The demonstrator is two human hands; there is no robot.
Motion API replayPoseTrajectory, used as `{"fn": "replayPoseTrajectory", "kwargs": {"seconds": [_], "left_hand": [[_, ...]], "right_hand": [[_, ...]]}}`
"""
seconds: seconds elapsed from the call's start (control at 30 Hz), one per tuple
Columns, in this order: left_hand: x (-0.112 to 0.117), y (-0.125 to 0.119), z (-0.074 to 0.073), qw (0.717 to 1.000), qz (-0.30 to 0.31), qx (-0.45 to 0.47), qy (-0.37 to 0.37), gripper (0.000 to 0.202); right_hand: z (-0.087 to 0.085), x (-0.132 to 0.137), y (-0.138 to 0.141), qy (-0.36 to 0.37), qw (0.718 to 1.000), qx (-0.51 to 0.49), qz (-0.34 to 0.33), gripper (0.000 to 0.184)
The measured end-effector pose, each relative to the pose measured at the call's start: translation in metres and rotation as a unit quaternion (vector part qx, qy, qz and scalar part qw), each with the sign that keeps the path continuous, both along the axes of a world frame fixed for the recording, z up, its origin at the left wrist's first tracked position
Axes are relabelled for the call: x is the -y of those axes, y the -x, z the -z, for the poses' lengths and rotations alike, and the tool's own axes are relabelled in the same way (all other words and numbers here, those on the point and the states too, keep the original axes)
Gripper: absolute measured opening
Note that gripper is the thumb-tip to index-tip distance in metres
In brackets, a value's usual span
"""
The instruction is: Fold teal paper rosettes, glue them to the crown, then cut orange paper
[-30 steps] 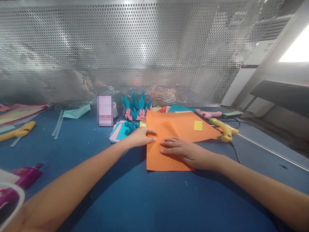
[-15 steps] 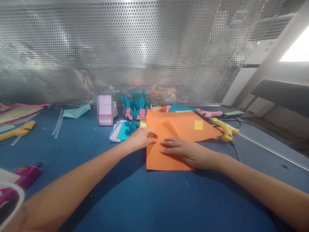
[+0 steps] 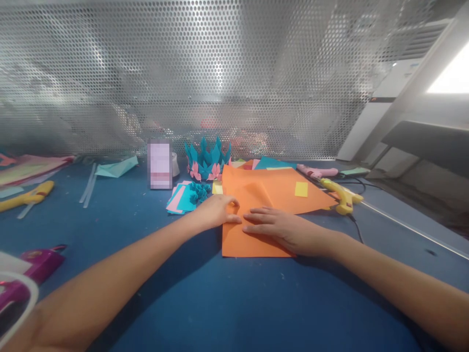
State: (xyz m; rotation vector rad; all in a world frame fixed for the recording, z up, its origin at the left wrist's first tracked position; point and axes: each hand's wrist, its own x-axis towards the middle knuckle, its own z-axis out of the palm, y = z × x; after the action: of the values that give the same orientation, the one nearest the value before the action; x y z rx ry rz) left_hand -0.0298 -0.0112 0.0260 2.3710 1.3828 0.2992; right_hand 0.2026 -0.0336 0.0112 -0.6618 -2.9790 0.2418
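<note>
A large orange sheet of paper (image 3: pixel 240 242) lies on the blue table in front of me, with a smaller orange piece or flap (image 3: pixel 258 193) on its upper middle. My left hand (image 3: pixel 216 211) rests at the sheet's left edge, thumb and curled forefinger apart, nothing visible between them. Flat on the paper lies my right hand (image 3: pixel 284 229), fingers stretched to the left and covering part of the sheet. A small yellow paper (image 3: pixel 301 189) sits on the orange paper's right part.
Behind stand a teal and pink folded-paper piece (image 3: pixel 208 159) and a blurred-out phone-like screen (image 3: pixel 160 166). Pink and teal papers (image 3: pixel 179 198) lie left of the sheet. A yellow glue gun (image 3: pixel 344 198) with a cord is at right, another yellow tool (image 3: pixel 32 195) at far left.
My left thumb and fingertips have shifted slightly, the thumb a little lower and further right on the paper. My right hand stays almost still.
</note>
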Motion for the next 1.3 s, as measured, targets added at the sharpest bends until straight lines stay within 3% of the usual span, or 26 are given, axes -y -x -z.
{"fn": "replayPoseTrajectory", "kwargs": {"seconds": [0.37,0.67,1.0,1.13,1.2,1.23,1.3], "left_hand": [[-0.003,0.009,-0.005,0.996,0.060,-0.054,0.024,0.069],[-0.008,0.013,-0.007,0.998,0.035,-0.011,0.050,0.046],[-0.016,0.014,0.001,0.989,-0.003,0.065,0.133,0.050],[-0.015,0.010,0.000,0.978,-0.007,0.127,0.162,0.038],[-0.014,0.007,-0.003,0.966,-0.022,0.186,0.176,0.031],[-0.013,0.005,-0.005,0.958,-0.036,0.219,0.184,0.030],[-0.010,0.001,-0.008,0.941,-0.067,0.273,0.190,0.028]], "right_hand": [[0.002,0.000,-0.002,-0.031,0.999,0.036,-0.015,0.062],[0.003,-0.002,-0.005,-0.014,1.000,0.021,0.001,0.055],[0.006,-0.005,-0.007,0.023,1.000,0.009,0.013,0.049],[0.008,-0.002,-0.008,0.011,0.998,-0.043,0.038,0.044],[0.011,-0.004,-0.009,-0.015,0.982,-0.157,0.107,0.040],[0.013,-0.006,-0.009,-0.028,0.959,-0.232,0.159,0.041],[0.017,-0.012,-0.010,-0.024,0.889,-0.370,0.268,0.051]]}}
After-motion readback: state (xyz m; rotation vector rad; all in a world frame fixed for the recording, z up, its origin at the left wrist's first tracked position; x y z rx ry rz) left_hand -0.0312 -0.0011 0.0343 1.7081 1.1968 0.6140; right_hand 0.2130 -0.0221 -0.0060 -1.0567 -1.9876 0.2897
